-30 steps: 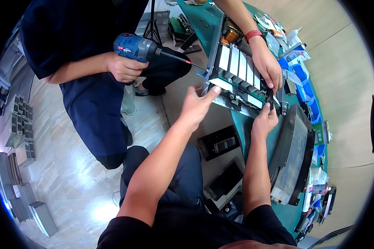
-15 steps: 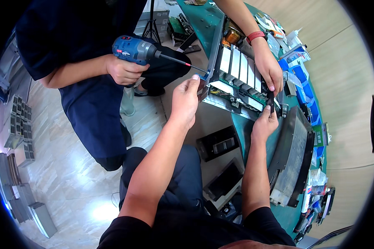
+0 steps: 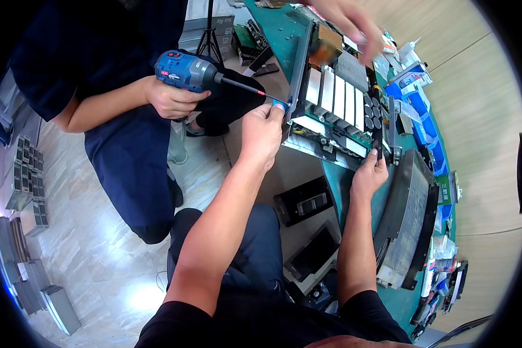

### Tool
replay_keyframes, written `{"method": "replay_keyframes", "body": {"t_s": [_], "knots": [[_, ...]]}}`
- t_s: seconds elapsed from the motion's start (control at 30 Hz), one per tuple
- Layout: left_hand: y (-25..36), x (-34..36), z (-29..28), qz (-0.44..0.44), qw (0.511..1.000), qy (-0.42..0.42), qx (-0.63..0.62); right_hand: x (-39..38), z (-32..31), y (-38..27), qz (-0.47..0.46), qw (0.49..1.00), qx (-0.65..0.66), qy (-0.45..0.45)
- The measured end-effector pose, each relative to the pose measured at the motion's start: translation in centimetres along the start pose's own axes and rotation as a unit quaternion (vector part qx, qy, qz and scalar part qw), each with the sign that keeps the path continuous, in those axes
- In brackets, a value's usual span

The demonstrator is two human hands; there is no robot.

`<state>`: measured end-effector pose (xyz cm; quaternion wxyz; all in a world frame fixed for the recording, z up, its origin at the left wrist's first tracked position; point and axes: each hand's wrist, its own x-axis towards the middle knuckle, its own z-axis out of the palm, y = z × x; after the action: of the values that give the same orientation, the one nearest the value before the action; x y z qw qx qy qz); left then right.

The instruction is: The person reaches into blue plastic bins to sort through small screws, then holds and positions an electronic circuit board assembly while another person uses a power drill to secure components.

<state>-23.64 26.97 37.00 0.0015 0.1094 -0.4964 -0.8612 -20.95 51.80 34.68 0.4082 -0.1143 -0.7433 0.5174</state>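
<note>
An opened electronic unit with a row of white blocks (image 3: 335,101) lies tilted over the bench edge in front of me. My left hand (image 3: 261,133) is closed at the unit's left metal edge, with a small blue piece (image 3: 280,105) pinched at its fingertips. Against that piece rests the long bit (image 3: 243,86) of a blue power screwdriver (image 3: 182,69), held in a co-worker's hand (image 3: 171,100). At the unit's right corner, my right hand (image 3: 369,176) grips a black strip (image 3: 378,140). The co-worker's other hand (image 3: 348,24) hovers, blurred, over the unit's far end.
A grey metal cover (image 3: 405,223) lies on the green bench (image 3: 330,177) to the right. Behind it stand blue bins (image 3: 429,130). Below the bench are black housings (image 3: 304,200). The co-worker's knee (image 3: 151,226) is at my left, and a tripod (image 3: 210,40) stands beyond.
The co-worker's free hand has lifted away from the black strip toward the far end, uncovering several round black parts. My left hand has shifted slightly right; my right hand stays put.
</note>
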Motion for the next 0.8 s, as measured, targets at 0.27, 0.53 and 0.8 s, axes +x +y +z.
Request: {"method": "replay_keyframes", "body": {"t_s": [0.27, 0.53, 0.8], "knots": [[-1.1, 0.6, 0.7, 0.049, 0.999, 0.004, -0.010, -0.2, -0.1, -0.4, 0.020, 1.000, -0.004, -0.017], [-1.0, 0.4, 1.1, 0.038, 0.998, 0.012, -0.043, -0.1, -0.5, 0.0, 0.011, 1.000, -0.007, -0.017], [-1.7, 0.7, 1.7, 0.080, 0.994, 0.072, -0.009, -0.2, 0.0, -0.2, 0.022, 1.000, 0.014, -0.011]]}}
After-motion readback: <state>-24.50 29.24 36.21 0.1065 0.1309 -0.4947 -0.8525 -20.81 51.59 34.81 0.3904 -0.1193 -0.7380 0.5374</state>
